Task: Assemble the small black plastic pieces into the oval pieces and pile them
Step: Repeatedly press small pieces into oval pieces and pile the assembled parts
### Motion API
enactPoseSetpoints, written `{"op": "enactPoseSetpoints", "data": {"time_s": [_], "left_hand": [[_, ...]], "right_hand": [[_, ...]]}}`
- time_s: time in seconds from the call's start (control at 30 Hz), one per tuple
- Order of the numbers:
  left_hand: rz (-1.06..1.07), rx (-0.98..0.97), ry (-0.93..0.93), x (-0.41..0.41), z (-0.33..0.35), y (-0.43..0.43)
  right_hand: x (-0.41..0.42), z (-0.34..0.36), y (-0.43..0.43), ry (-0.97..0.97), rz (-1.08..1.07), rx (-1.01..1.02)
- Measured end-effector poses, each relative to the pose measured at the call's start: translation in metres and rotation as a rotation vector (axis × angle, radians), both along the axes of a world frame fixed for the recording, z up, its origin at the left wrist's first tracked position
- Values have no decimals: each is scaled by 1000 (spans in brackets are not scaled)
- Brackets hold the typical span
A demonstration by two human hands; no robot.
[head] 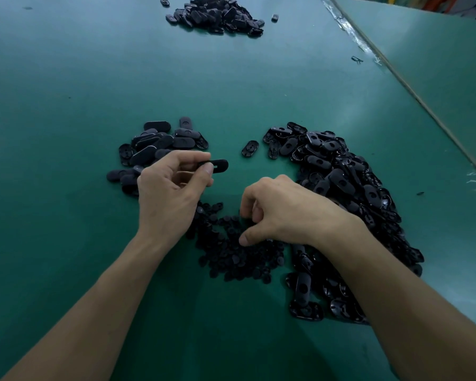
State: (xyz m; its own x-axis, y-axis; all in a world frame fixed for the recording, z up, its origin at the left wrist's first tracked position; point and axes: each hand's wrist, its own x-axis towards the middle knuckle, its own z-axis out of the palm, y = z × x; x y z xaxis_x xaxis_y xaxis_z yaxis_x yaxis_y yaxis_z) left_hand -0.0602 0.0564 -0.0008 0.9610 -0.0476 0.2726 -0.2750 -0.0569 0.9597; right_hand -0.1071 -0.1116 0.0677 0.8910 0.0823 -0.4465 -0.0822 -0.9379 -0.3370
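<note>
My left hand (171,188) pinches a black oval piece (219,165) between thumb and fingers, holding it above the green table. My right hand (280,213) hangs over a heap of small black plastic pieces (231,254), fingers curled down into it; whether they hold a piece is hidden. To the right lies a large heap of oval pieces (346,188) with holes showing. Behind my left hand sits a smaller pile of oval pieces (160,141). One single oval piece (250,148) lies between the two piles.
The green table (94,92) carries another pile of black pieces (217,15) at the far end, with a stray piece (274,17) beside it. A taped seam and table edge (396,75) run diagonally at the right. A small black scrap (356,60) lies near the seam.
</note>
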Motion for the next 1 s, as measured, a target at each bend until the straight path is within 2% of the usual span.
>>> {"op": "enactPoseSetpoints", "data": {"time_s": [0.57,1.0], "left_hand": [[-2,5,3,-1,2,1],[-1,7,-5,-1,2,0]], "right_hand": [[2,0,0,-12,-26,76],[6,2,0,-44,5,40]]}}
